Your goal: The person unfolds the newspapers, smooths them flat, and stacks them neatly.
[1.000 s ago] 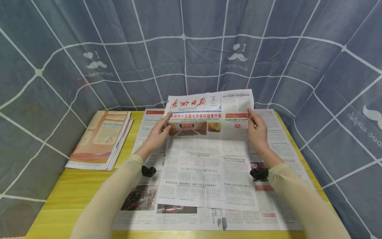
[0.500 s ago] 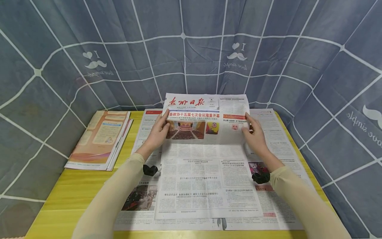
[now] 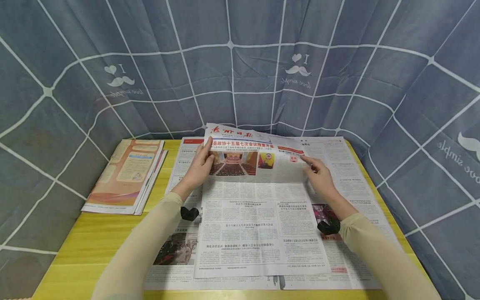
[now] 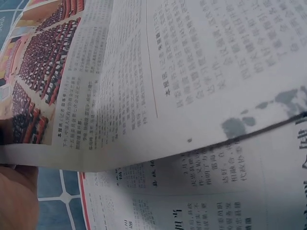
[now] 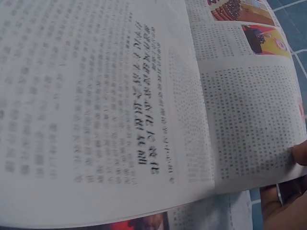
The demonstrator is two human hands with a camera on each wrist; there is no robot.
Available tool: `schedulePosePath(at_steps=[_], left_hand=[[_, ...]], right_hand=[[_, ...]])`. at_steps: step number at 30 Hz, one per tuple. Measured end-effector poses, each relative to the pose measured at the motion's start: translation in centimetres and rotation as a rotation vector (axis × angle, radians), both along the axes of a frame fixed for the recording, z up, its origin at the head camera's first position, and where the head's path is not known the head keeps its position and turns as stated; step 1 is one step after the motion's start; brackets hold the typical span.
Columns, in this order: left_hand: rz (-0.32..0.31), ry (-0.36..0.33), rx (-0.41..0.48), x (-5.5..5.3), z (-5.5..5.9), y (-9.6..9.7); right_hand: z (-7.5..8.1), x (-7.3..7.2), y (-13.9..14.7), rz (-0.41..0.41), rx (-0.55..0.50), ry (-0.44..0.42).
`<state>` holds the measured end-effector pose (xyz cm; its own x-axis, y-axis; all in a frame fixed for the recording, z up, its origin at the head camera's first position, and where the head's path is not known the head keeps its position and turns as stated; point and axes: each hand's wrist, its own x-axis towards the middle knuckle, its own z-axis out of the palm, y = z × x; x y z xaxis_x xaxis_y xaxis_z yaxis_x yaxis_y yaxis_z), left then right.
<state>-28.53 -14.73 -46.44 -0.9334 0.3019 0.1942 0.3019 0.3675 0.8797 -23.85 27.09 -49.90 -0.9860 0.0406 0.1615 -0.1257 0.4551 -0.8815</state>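
A newspaper [image 3: 258, 216] with a red masthead is held up, bent across its upper part, over a larger spread newspaper [image 3: 352, 179]. My left hand [image 3: 198, 164] pinches its left edge beside the big hall photo. On the right edge, my right hand [image 3: 320, 177] holds the sheet with the thumb [image 5: 300, 153] on the printed face and other fingers behind. The paper's top right corner bends back out of sight. In the left wrist view, part of the left hand [image 4: 19, 196] shows at the paper's edge, and grey stains mark the lower margin.
Left on the yellow table [image 3: 90, 237] lies a stack of printed papers [image 3: 125, 175] with an orange cover. A grey-blue curtain [image 3: 255, 83] with white lines stands close behind the table and along both sides.
The held newspaper has come lower and nearer to me, its bottom edge sliding down over the spread sheets. Its top right corner has dropped back, and my right hand has moved left and down.
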Motion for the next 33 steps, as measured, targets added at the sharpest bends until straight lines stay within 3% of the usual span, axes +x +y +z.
schedulePosePath(at_steps=[6, 10, 18, 23, 26, 33], left_hand=[[0.012, -0.034, -0.008, -0.5, 0.2, 0.2], [0.037, -0.08, -0.007, -0.6, -0.2, 0.3], [0.05, -0.262, -0.106, 0.0, -1.7, 0.7], [0.064, -0.362, -0.191, 0.4, -2.0, 0.6], [0.058, -0.375, -0.247, 0.5, -1.9, 0.6], [0.032, -0.296, -0.386, 0.4, -2.1, 0.9]], right_hand=[[0.4, -0.6, 0.0, -0.017, -0.004, 0.011], [0.5, -1.0, 0.0, -0.035, -0.006, -0.042], [0.4, -1.9, -0.3, -0.078, 0.005, -0.199], [0.0, -2.3, -0.3, -0.085, 0.024, -0.243], [-0.3, -2.5, -0.3, -0.084, 0.028, -0.251], [-0.5, -2.6, -0.5, -0.061, 0.013, -0.299]])
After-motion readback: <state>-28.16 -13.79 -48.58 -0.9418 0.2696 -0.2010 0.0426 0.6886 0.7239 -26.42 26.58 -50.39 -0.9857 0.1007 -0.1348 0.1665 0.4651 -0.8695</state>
